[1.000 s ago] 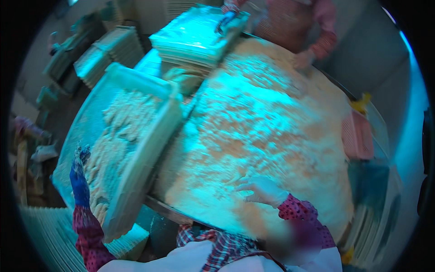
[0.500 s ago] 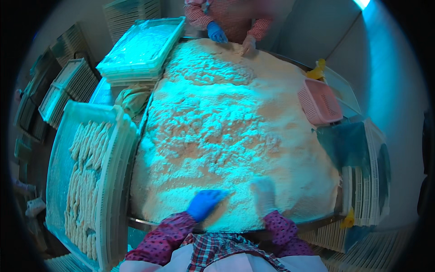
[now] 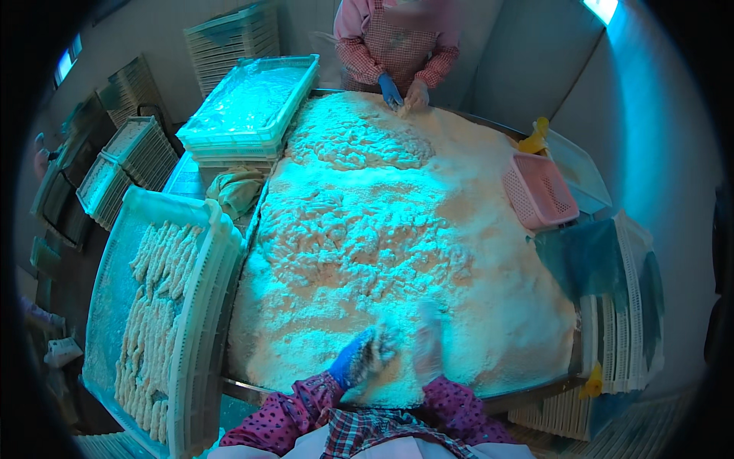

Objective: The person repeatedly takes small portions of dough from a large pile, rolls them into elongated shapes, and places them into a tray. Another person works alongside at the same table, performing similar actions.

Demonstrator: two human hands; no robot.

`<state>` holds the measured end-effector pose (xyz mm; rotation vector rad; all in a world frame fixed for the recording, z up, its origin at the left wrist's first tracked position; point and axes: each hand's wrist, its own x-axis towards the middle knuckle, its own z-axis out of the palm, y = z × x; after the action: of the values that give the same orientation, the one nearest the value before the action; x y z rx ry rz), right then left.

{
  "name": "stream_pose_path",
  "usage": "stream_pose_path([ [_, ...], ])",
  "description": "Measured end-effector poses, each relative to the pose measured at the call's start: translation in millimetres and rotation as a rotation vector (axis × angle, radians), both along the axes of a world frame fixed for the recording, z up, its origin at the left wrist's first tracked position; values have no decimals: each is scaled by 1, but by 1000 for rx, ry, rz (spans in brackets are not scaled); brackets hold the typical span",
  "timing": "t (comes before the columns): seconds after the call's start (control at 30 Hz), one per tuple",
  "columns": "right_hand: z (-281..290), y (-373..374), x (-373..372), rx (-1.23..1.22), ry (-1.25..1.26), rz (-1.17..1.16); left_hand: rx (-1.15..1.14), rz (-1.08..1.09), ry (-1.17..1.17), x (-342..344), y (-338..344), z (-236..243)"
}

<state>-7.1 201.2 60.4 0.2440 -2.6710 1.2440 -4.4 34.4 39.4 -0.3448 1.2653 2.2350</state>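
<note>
My left hand (image 3: 358,358), in a blue glove, works in the pale crumb-like powder (image 3: 497,306) at the near edge of the large table, its fingers blurred and coated with white bits. Just right of it my right hand (image 3: 428,344), in a translucent glove, is smeared by motion over the powder; its finger shape is unclear. Farther up the table lie heaped, coated lumps (image 3: 352,237). At my left, a stack of pale plastic trays (image 3: 222,329) has rows of long, coated strips (image 3: 149,352) in the top tray.
Across the table a co-worker (image 3: 390,53) in a checked apron has gloved hands in the powder. Another tray stack (image 3: 245,99) and a cloth (image 3: 233,191) sit at back left. A pink basket (image 3: 539,191), yellow object (image 3: 535,134) and stacked racks (image 3: 623,321) line the right edge.
My left hand has moved from the tray at left down into the powder beside my right hand and now has more white bits on it. The view has shifted, now facing the table squarely.
</note>
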Motion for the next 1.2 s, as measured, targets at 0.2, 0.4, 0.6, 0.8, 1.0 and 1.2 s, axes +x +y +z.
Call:
stream_pose_path([
  [0.2,1,-53,-9,295,157,53,452,157,-245,25,2,3],
  [0.4,16,-89,-41,-345,-8,427,375,555,-162,14,-23,-44],
  [0.6,7,-130,-175,368,325,327,269,388,-217,36,-86,37],
  [0.8,-14,-142,-245,615,410,422,524,640,198,-8,-207,124],
  [1.0,-16,-162,-219,441,418,404,-595,1283,107,42,-442,156],
  [1.2,0,-136,-244,318,342,286,-996,762,83,49,-513,96],
])
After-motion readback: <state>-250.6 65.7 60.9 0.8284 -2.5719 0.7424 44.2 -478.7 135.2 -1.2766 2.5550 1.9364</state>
